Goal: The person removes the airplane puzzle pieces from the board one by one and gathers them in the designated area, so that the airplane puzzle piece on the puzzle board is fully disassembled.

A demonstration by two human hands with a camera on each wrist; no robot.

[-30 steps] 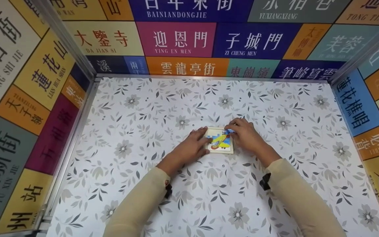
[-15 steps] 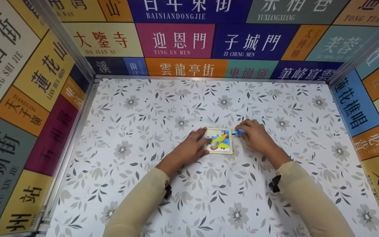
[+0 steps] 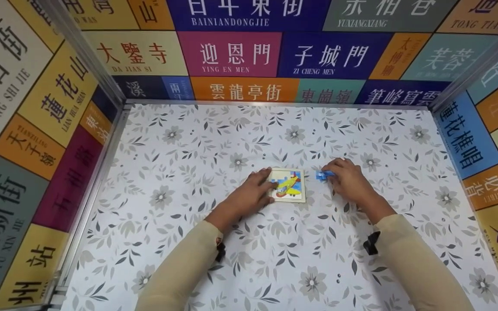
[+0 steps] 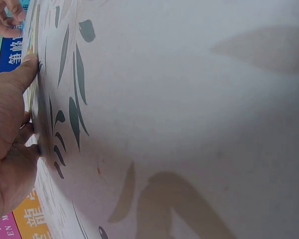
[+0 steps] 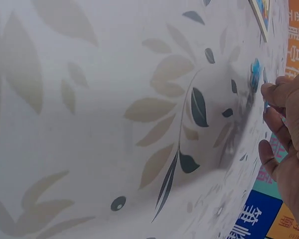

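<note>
The right hand (image 3: 348,183) has slid outward: a second ago its fingers were at the puzzle's (image 3: 290,186) far corner; now the puzzle lies well apart, to the left of its fingertips. The blue piece (image 3: 329,173) it pinches has come away along with it, and more blue shows just past the fingertips than half a second ago.
</note>
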